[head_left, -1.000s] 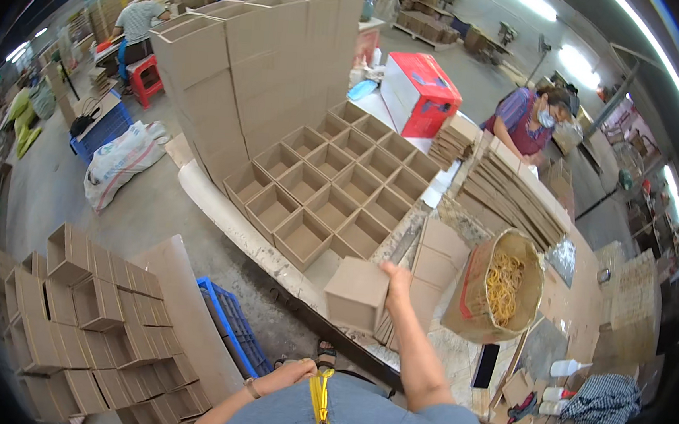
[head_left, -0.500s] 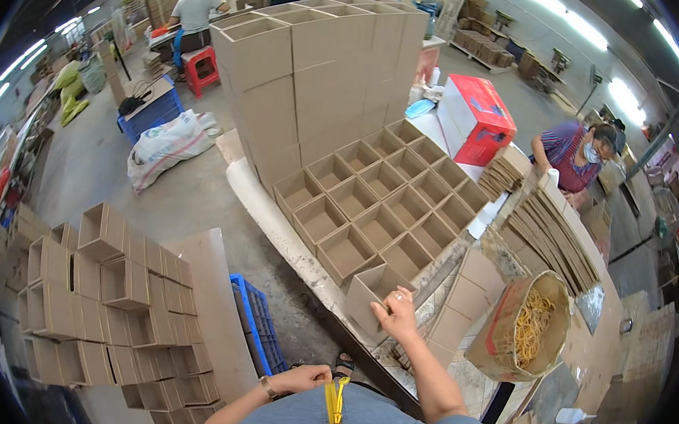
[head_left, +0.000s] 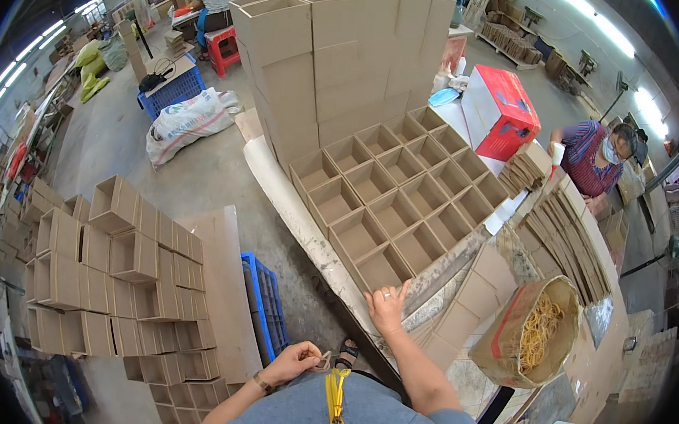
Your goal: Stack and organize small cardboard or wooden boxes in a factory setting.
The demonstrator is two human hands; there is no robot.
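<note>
My right hand (head_left: 386,306) presses against the front cardboard box (head_left: 385,271) of a block of open-topped boxes on the table, its thumb and forefinger spread along the near wall. That box sits flush with the rows behind it. Close to my waist, my left hand (head_left: 296,362) is closed, fingers pinched together. A thin tan loop, apparently a rubber band (head_left: 325,361), sticks out of its fingertips. Several similar yellow rubber bands (head_left: 541,331) fill a brown cardboard tub (head_left: 503,336) on the right.
Tall stacked boxes (head_left: 367,63) rise behind the block. Flat cardboard pieces (head_left: 569,238) lie at the right, before a seated co-worker (head_left: 586,164). A red and white carton (head_left: 503,113) stands farther back. More boxes (head_left: 94,288) are piled at left, beside a blue crate (head_left: 265,302).
The front box, tilted under my right hand before, now sits level in the block. My right hand opened from its edge to its near wall. My left hand rose slightly, showing the loop.
</note>
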